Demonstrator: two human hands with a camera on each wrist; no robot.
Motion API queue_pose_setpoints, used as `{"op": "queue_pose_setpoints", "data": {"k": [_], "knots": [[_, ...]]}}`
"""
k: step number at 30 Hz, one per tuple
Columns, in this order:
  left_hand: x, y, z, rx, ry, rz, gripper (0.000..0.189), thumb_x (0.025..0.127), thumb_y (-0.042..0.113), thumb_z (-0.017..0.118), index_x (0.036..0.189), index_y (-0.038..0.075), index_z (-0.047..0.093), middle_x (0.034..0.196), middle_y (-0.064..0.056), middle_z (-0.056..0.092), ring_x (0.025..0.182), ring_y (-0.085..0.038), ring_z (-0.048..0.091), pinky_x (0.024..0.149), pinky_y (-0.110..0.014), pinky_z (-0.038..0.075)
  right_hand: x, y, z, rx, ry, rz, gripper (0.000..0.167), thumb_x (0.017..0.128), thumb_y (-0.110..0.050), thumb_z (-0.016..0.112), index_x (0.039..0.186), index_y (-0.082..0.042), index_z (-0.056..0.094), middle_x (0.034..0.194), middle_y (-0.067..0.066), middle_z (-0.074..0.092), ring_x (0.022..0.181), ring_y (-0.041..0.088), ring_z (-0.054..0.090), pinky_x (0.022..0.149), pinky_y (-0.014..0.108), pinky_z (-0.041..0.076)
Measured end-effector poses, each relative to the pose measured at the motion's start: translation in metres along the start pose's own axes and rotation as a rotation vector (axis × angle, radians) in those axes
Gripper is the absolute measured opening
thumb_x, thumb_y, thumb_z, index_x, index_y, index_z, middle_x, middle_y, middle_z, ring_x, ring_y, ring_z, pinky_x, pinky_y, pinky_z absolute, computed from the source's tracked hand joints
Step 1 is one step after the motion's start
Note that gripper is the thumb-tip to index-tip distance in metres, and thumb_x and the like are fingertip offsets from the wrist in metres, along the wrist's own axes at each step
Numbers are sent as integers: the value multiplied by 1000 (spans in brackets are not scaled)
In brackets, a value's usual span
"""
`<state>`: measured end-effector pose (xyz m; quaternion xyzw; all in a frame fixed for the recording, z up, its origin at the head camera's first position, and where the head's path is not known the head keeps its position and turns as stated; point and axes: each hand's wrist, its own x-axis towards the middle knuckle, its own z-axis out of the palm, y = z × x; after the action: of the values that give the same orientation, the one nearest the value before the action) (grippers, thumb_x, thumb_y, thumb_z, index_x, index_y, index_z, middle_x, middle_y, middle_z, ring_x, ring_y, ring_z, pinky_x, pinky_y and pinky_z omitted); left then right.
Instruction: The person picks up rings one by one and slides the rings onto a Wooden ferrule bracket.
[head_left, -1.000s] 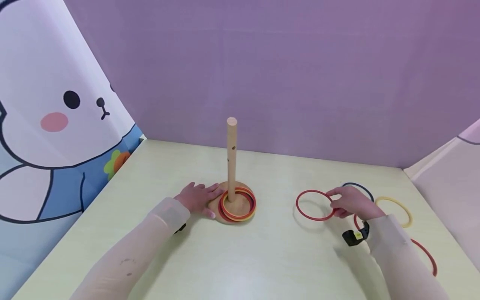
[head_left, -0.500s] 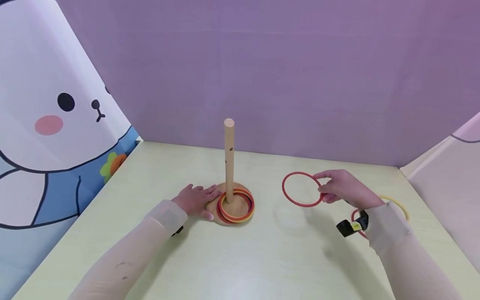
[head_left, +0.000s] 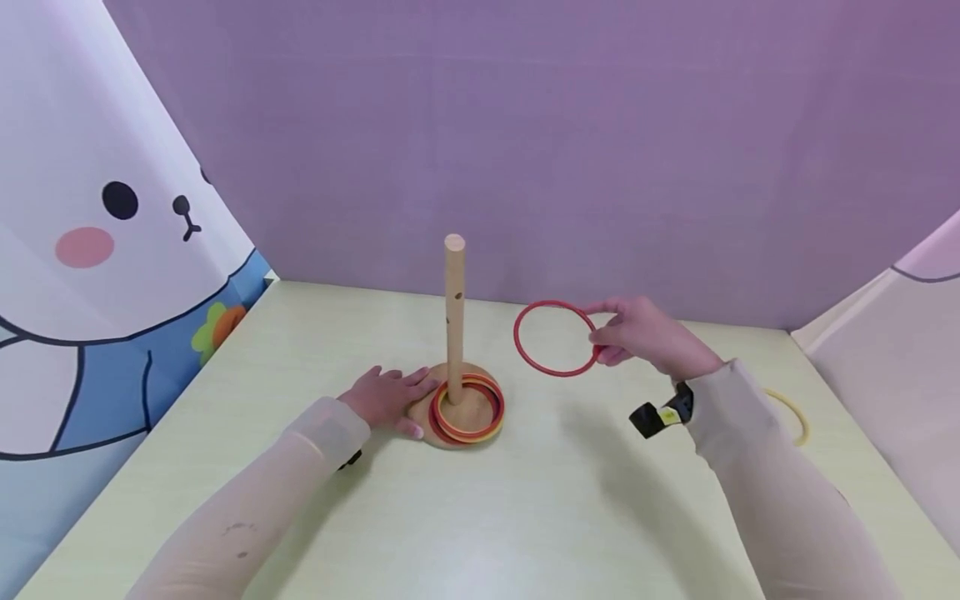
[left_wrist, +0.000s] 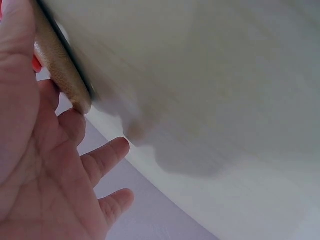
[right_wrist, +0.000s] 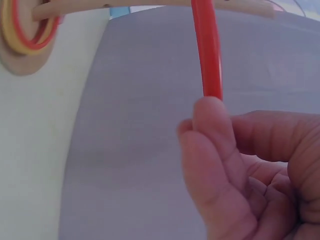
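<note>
My right hand point(head_left: 643, 335) pinches a thin red ring point(head_left: 555, 374) by its right side between thumb and fingers. The ring is held up in the air, tilted, to the right of an upright wooden post point(head_left: 455, 325). In the right wrist view the red ring point(right_wrist: 208, 50) rises from the fingertips and crosses in front of the post. Around the foot of the post, several red, orange and yellow rings point(head_left: 466, 433) lie on the round wooden base point(head_left: 471, 410). My left hand point(head_left: 382, 398) rests on the left edge of that base with spread fingers, seen from the palm side in the left wrist view.
A yellow ring point(head_left: 806, 425) lies on the pale table point(head_left: 480, 517) at the right, partly behind the right sleeve point(head_left: 757, 467). Behind the table hangs a purple backdrop point(head_left: 562, 150). A cartoon-printed cloth point(head_left: 150, 283) borders the left side.
The right hand has lifted the red ring off the table's right side and carried it up and left toward the post. The left hand stays on the base.
</note>
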<state>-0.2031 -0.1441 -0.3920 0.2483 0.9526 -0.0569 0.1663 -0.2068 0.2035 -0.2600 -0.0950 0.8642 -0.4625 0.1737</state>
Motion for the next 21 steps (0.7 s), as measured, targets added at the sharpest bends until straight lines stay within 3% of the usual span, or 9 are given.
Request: {"op": "queue_pose_setpoints", "data": {"k": [13, 21], "knots": [[-1, 0, -1, -7, -8, -2, 87, 83, 56, 65, 152, 18, 29, 157, -5, 26, 131, -40, 40, 107, -59, 27, -5, -38, -4, 28, 21, -52, 45, 93, -1, 54, 137, 1, 48, 90, 16, 64, 63, 18, 65, 71, 34, 57], [-2, -1, 0, 6, 1, 16, 87, 83, 58, 64, 152, 19, 29, 156, -5, 27, 130, -40, 41, 107, -59, 28, -8, -51, -5, 69, 11, -81, 45, 94, 0, 50, 138, 2, 45, 85, 13, 64, 62, 18, 64, 71, 32, 57]]}}
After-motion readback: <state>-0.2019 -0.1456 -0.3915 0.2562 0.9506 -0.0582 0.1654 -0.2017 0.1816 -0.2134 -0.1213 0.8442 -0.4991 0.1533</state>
